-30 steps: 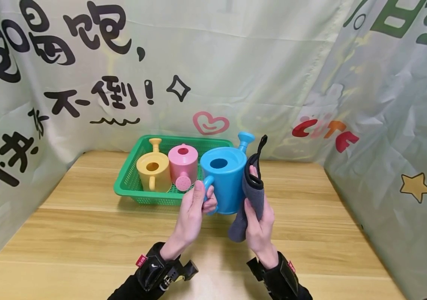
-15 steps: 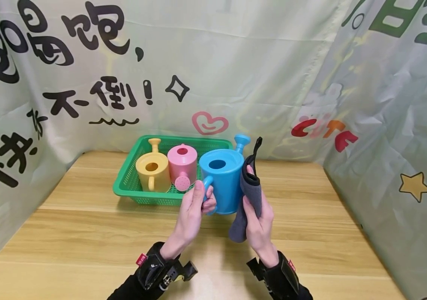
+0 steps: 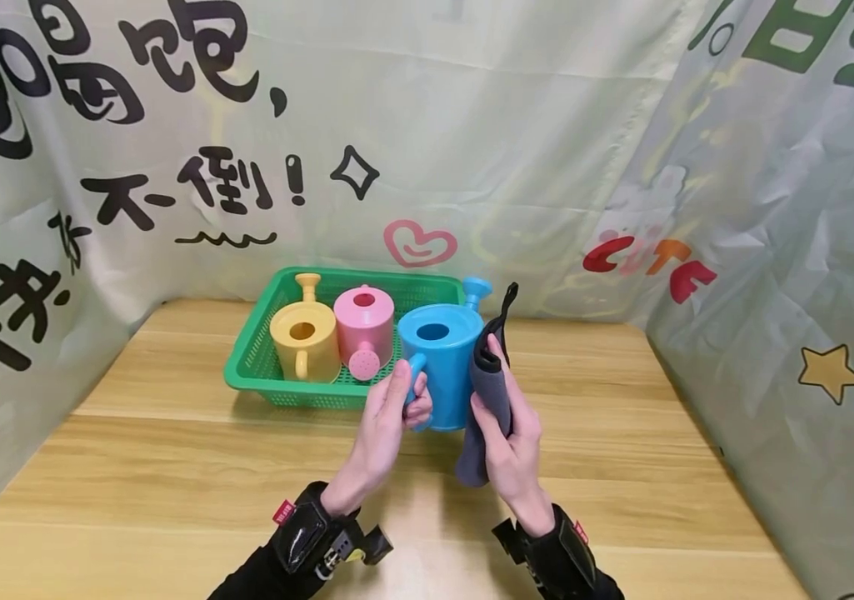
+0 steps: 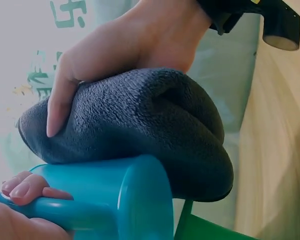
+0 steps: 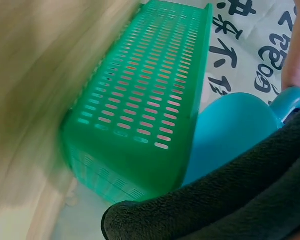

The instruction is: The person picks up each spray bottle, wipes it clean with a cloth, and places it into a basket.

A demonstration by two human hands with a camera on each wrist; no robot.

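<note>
A blue toy watering can (image 3: 447, 358) is held up in front of the basket's right end, its spout pointing to the back right. My left hand (image 3: 387, 408) grips its handle; in the left wrist view the fingers (image 4: 22, 192) curl round that handle. My right hand (image 3: 512, 446) holds a folded dark grey cloth (image 3: 491, 400) with a black edge against the can's right side. From the left wrist view, the cloth (image 4: 140, 115) lies along the can's wall (image 4: 95, 182). The right wrist view shows the cloth (image 5: 210, 200) across the can (image 5: 235, 132).
A green perforated basket (image 3: 250, 371) stands behind the hands on the wooden table (image 3: 172, 492). Inside it are a yellow watering can (image 3: 307, 346) and a pink watering can (image 3: 364, 329). A printed fabric sheet (image 3: 531, 150) encloses the back and sides.
The blue can's spout has swung slightly left and down. My right hand has shifted a little left with the cloth, still against the can. My left hand keeps its grip.
</note>
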